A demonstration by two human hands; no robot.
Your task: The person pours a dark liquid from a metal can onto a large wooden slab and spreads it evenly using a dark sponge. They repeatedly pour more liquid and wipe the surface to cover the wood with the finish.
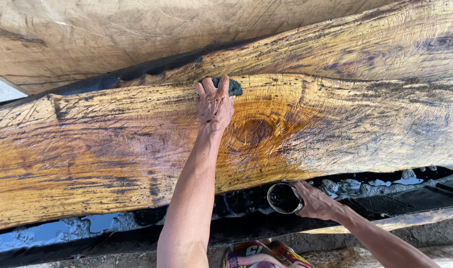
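A long, wet, golden-brown wooden slab [112,149] fills the view, with a paler slab [87,34] behind it at 12 o'clock. Below it, dark foamy water [52,233] pools in a black trough. The slabs run past both side edges. A dark sponge [233,87] is mostly hidden under the fingers. The left hand [214,101] reaches up, arm straight, pressing the sponge against the slab's top edge. At 5 o'clock the right hand [316,201] grips a dark cup [284,198] near the slab's lower edge.
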